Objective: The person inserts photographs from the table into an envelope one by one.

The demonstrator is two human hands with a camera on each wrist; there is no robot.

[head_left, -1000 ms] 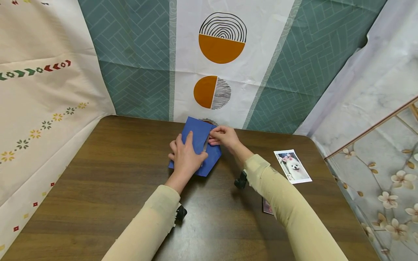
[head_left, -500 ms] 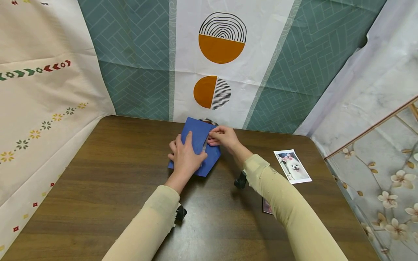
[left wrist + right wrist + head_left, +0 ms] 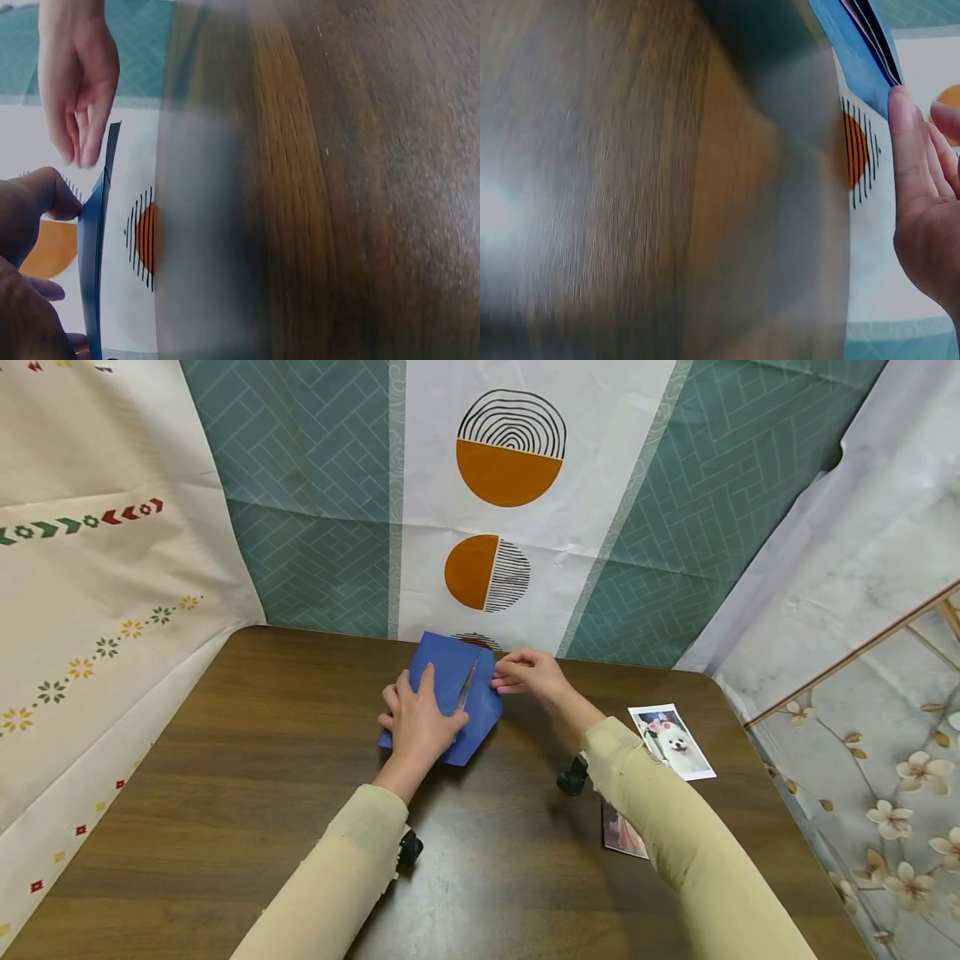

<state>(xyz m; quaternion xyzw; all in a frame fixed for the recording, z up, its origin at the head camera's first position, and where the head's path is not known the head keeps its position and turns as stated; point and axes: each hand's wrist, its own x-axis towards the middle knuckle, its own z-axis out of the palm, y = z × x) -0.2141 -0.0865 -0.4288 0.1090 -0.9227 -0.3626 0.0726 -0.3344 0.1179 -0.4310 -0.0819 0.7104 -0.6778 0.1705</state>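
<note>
A blue envelope [image 3: 444, 664] is held up over the far middle of the table, tilted, with its pointed flap [image 3: 483, 706] toward the right. A narrow gap runs between body and flap, with a thin pale strip showing in it. My left hand [image 3: 420, 718] grips the envelope from the left, fingers spread over its face and thumb near the gap. Some of its lower fingers are hidden behind the paper. Just off the flap's right edge is my right hand [image 3: 531, 675], its fingers nearly straight; in the right wrist view a fingertip [image 3: 901, 101] overlaps the envelope's edge.
A photo of a white dog [image 3: 673, 743] lies on the brown wooden table [image 3: 262, 793] at the right. Another picture [image 3: 624, 833] lies partly under the right sleeve. A patterned cloth [image 3: 322, 518] hangs behind the table's far edge.
My right hand has let go of the flap edge and moved slightly right, uncovering the gap. The envelope and left hand have shifted a little left. More of the picture under the right sleeve shows.
</note>
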